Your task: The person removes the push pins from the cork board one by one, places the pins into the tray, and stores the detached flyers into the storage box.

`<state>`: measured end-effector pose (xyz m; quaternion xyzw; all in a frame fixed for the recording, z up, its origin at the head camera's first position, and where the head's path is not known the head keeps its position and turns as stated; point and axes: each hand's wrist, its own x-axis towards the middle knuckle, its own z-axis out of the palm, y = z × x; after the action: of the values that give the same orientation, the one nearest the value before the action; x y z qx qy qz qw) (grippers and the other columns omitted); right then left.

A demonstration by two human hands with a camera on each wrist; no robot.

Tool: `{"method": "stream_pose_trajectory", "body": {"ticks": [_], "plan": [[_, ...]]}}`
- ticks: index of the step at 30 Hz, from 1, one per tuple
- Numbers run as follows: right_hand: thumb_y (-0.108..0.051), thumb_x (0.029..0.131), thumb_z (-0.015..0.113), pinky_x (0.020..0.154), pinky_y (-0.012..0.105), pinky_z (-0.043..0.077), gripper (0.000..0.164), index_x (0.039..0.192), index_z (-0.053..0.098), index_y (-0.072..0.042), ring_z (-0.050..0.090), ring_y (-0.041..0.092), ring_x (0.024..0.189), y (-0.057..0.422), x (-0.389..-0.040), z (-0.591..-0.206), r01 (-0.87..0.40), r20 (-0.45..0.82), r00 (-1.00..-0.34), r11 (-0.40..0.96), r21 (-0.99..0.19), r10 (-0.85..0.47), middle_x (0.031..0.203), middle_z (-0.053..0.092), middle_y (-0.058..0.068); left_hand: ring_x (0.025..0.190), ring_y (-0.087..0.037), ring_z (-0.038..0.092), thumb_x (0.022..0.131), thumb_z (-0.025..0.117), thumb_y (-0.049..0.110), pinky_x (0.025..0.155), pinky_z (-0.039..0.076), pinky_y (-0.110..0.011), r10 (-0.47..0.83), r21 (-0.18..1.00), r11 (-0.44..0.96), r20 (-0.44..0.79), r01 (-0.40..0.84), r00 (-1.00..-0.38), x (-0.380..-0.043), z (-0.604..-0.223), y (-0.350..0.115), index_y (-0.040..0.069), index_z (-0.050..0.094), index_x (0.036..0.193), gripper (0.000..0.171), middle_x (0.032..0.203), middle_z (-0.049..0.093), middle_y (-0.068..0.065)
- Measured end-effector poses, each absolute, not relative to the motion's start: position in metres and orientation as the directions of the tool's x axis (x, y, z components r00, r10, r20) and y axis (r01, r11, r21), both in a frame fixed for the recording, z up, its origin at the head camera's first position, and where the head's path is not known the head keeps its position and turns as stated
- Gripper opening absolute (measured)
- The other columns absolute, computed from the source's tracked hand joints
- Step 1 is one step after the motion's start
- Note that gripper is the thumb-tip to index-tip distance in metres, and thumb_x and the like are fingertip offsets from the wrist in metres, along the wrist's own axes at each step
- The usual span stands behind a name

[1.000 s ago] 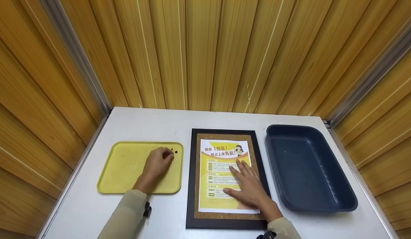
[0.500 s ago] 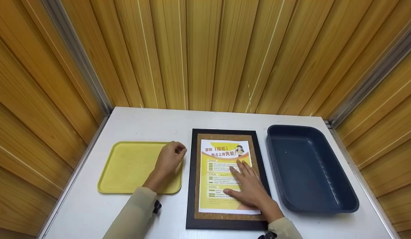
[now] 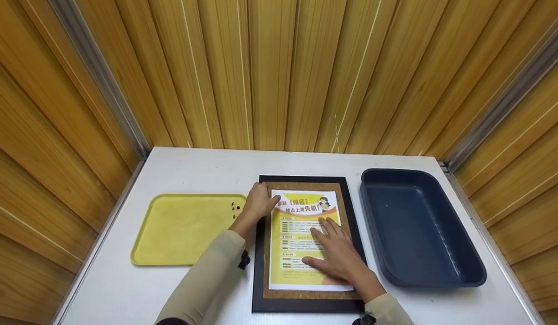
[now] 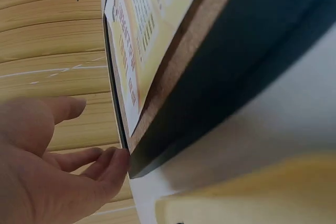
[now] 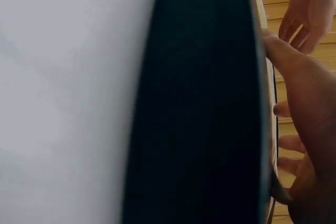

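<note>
A cork board [image 3: 306, 294] with a black frame [image 3: 260, 271] lies on the table, with a yellow printed poster [image 3: 297, 275] on it. My left hand [image 3: 257, 203] is at the upper left corner of the frame, its thumb near the poster's corner. In the left wrist view, that left hand [image 4: 37, 171] has its fingertips by the frame corner and its thumb held apart; nothing shows between them. My right hand [image 3: 337, 255] rests with spread fingers on the poster's right side. Several small dark pieces [image 3: 238, 207], too small to identify, lie on the yellow tray [image 3: 184, 225].
A deep dark blue bin [image 3: 423, 234] stands right of the board. The white table [image 3: 206, 167] is bounded by yellow wood-look panels [image 3: 274, 81] at the back and sides. The tray sits close to the board's left edge.
My left hand has moved right from the small dark pieces on the tray to the board's upper left corner, and its thumb and fingers have parted. My right hand has stayed on the poster.
</note>
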<state>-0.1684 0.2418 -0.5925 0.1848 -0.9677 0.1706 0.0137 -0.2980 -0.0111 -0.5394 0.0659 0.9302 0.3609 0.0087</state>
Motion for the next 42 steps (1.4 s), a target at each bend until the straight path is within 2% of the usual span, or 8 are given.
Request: {"method": "stream_pose_trajectory", "body": {"ticks": [9, 13, 17, 21, 27, 34, 38, 42], "plan": [[-0.077, 0.091, 0.063, 0.120, 0.068, 0.024, 0.085, 0.147, 0.063, -0.014, 0.036, 0.042, 0.151, 0.241, -0.167, -0.596, -0.430, 0.185, -0.901, 0.865, -0.257, -0.393, 0.162, 0.046, 0.016, 0.123, -0.035, 0.057, 0.092, 0.082, 0.024, 0.102, 0.053, -0.043, 0.033, 0.601, 0.798, -0.125, -0.049, -0.992, -0.306, -0.544, 0.014, -0.011, 0.056, 0.141, 0.066, 0.142, 0.051, -0.028], [-0.062, 0.092, 0.075, 0.110, 0.066, 0.039, 0.071, 0.138, 0.068, -0.008, 0.049, 0.042, 0.140, 0.242, -0.164, -0.597, -0.460, 0.347, -0.868, 0.838, -0.293, -0.355, 0.150, 0.056, 0.019, 0.129, -0.037, 0.055, 0.090, 0.085, 0.023, 0.105, 0.052, -0.045, 0.011, 0.555, 0.830, -0.116, -0.056, -0.993, -0.308, -0.550, 0.019, -0.011, 0.050, 0.147, 0.075, 0.147, 0.048, -0.028], [-0.039, 0.089, 0.087, 0.092, 0.054, 0.051, 0.059, 0.132, 0.069, -0.001, 0.058, 0.036, 0.116, 0.243, -0.159, -0.589, -0.386, 0.427, -0.880, 0.836, -0.389, -0.208, 0.128, 0.063, 0.017, 0.129, -0.037, 0.056, 0.091, 0.085, 0.021, 0.106, 0.051, -0.046, 0.000, 0.536, 0.843, -0.100, -0.054, -0.995, -0.309, -0.553, 0.018, -0.009, 0.051, 0.147, 0.072, 0.145, 0.049, -0.027], [-0.028, 0.088, 0.089, 0.080, 0.048, 0.052, 0.057, 0.130, 0.067, 0.005, 0.054, 0.031, 0.099, 0.246, -0.149, -0.576, -0.186, 0.327, -0.945, 0.856, -0.482, -0.021, 0.113, 0.058, 0.017, 0.129, -0.037, 0.056, 0.091, 0.084, 0.019, 0.107, 0.051, -0.047, 0.002, 0.543, 0.838, -0.094, -0.050, -0.996, -0.307, -0.554, 0.018, -0.009, 0.050, 0.149, 0.074, 0.144, 0.051, -0.027], [-0.031, 0.090, 0.085, 0.078, 0.054, 0.053, 0.061, 0.129, 0.062, 0.011, 0.061, 0.036, 0.096, 0.252, -0.137, -0.557, 0.081, 0.070, -0.988, 0.849, -0.522, 0.137, 0.110, 0.060, 0.022, 0.133, -0.037, 0.053, 0.092, 0.083, 0.021, 0.111, 0.048, -0.046, 0.009, 0.563, 0.823, -0.139, -0.072, -0.990, -0.307, -0.554, 0.019, -0.008, 0.046, 0.154, 0.077, 0.151, 0.047, -0.027], [-0.028, 0.084, 0.088, 0.062, 0.041, 0.045, 0.042, 0.101, 0.064, 0.002, 0.055, 0.026, 0.075, 0.258, -0.132, -0.546, 0.199, -0.108, -0.980, 0.841, -0.503, 0.168, 0.086, 0.059, 0.010, 0.139, -0.040, 0.050, 0.092, 0.084, 0.022, 0.114, 0.045, -0.048, 0.005, 0.563, 0.824, -0.133, -0.071, -0.991, -0.306, -0.555, 0.020, -0.007, 0.046, 0.154, 0.078, 0.157, 0.043, -0.029], [-0.028, 0.083, 0.088, 0.061, 0.037, 0.043, 0.044, 0.106, 0.064, 0.001, 0.054, 0.024, 0.074, 0.257, -0.129, -0.548, 0.259, -0.198, -0.963, 0.828, -0.497, 0.182, 0.086, 0.061, 0.008, 0.135, -0.038, 0.053, 0.091, 0.085, 0.025, 0.110, 0.048, -0.047, 0.006, 0.549, 0.834, -0.114, -0.058, -0.994, -0.305, -0.557, 0.022, -0.007, 0.046, 0.153, 0.080, 0.148, 0.050, -0.027], [-0.024, 0.081, 0.089, 0.062, 0.039, 0.045, 0.047, 0.112, 0.065, 0.001, 0.056, 0.024, 0.076, 0.254, -0.127, -0.553, 0.254, -0.178, -0.966, 0.834, -0.489, 0.190, 0.089, 0.064, 0.008, 0.128, -0.034, 0.055, 0.090, 0.085, 0.025, 0.105, 0.051, -0.046, -0.001, 0.548, 0.835, -0.103, -0.058, -0.995, -0.304, -0.559, 0.024, -0.006, 0.050, 0.151, 0.077, 0.140, 0.054, -0.023]]}}
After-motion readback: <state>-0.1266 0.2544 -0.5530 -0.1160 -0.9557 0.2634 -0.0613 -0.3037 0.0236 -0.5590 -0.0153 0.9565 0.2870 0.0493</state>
